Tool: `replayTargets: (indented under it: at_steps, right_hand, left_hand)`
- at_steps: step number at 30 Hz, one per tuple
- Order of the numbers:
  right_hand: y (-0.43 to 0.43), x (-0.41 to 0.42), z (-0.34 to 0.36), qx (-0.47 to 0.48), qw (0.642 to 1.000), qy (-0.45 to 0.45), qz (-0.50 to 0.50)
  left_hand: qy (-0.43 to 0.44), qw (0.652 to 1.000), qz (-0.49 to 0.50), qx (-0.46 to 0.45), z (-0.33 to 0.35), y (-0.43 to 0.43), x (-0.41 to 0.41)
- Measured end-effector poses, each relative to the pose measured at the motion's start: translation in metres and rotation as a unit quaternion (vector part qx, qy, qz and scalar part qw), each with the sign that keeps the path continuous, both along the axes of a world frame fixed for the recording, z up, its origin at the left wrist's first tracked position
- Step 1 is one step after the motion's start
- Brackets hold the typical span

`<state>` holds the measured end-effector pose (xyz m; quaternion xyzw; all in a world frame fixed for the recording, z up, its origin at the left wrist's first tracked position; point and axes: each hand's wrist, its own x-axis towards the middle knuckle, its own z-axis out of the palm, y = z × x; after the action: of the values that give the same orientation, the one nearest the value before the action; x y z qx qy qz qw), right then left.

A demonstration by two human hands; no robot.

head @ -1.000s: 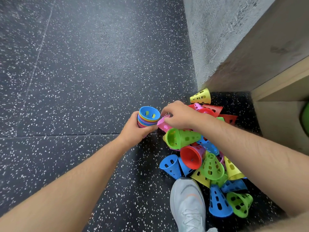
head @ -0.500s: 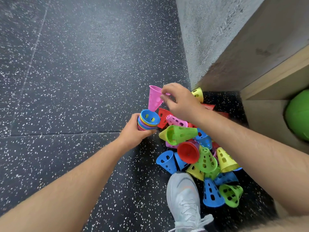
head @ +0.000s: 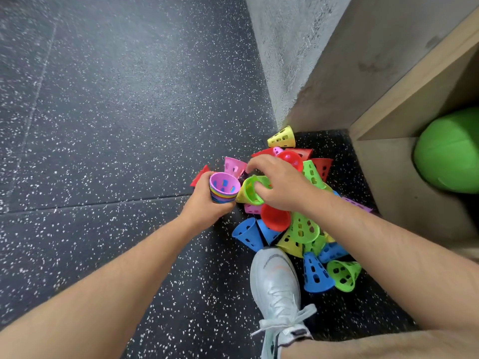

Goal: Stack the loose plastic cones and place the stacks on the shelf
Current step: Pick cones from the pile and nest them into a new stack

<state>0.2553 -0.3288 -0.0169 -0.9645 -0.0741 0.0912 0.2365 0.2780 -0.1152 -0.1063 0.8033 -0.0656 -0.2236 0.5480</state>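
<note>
The pink cone (head: 224,183) you lifted now sits nested atop the stack (head: 222,198) gripped in your left hand (head: 204,207), beside the floor pile (head: 302,230); your right hand (head: 281,183) has dropped to pinch a green cone (head: 249,193) there.

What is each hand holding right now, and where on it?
The left hand grips the cone stack around its side. The right hand grips a green cone at its wide rim.
</note>
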Motion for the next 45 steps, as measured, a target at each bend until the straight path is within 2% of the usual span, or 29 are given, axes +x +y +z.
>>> replayTargets:
  at_steps: [3,7,10,16,21,25,30,34,36,40,45]
  right_hand:
    - [-0.004,-0.008,-0.006,-0.066,0.997,-0.003,0.03]
    - [0.012,-0.013,-0.029,-0.211,0.975,0.037,0.06]
    - [0.016,-0.01,-0.039,-0.239,0.97,0.021,0.046]
    - [0.007,0.009,-0.04,-0.126,0.987,-0.091,-0.037]
    - [-0.003,0.017,-0.031,-0.061,0.988,-0.133,-0.044]
    - [-0.008,0.017,-0.019,-0.012,0.991,-0.131,-0.041]
    - [0.006,0.016,-0.028,-0.039,0.989,-0.097,0.104]
    - [0.024,0.012,-0.042,-0.011,0.983,-0.042,0.18]
    - [0.028,0.014,-0.044,0.001,0.982,-0.02,0.189]
    - [0.03,0.022,-0.042,0.019,0.977,-0.053,0.204]
    - [0.043,0.047,-0.046,0.088,0.987,-0.089,0.096]
  left_hand:
    - [-0.002,1.0,-0.017,0.027,-0.004,-0.001,-0.012]
    - [-0.009,0.997,-0.035,0.061,-0.008,-0.002,-0.019]
    - [0.015,0.996,-0.049,0.073,-0.007,0.0,-0.019]
    - [0.038,0.997,-0.046,0.052,-0.007,0.001,-0.011]
    - [0.051,0.997,-0.042,0.035,-0.006,0.004,-0.003]
    - [0.056,0.997,-0.046,0.025,-0.01,0.002,0.001]
    - [0.047,0.998,-0.049,0.0,-0.012,0.001,0.002]
    - [0.039,0.998,-0.038,-0.017,-0.014,0.002,-0.002]
    - [0.043,0.998,-0.032,-0.018,-0.014,0.002,-0.004]
    - [0.042,0.999,0.0,-0.022,-0.01,0.006,-0.008]
    - [0.037,0.997,0.066,-0.022,0.012,0.021,-0.017]
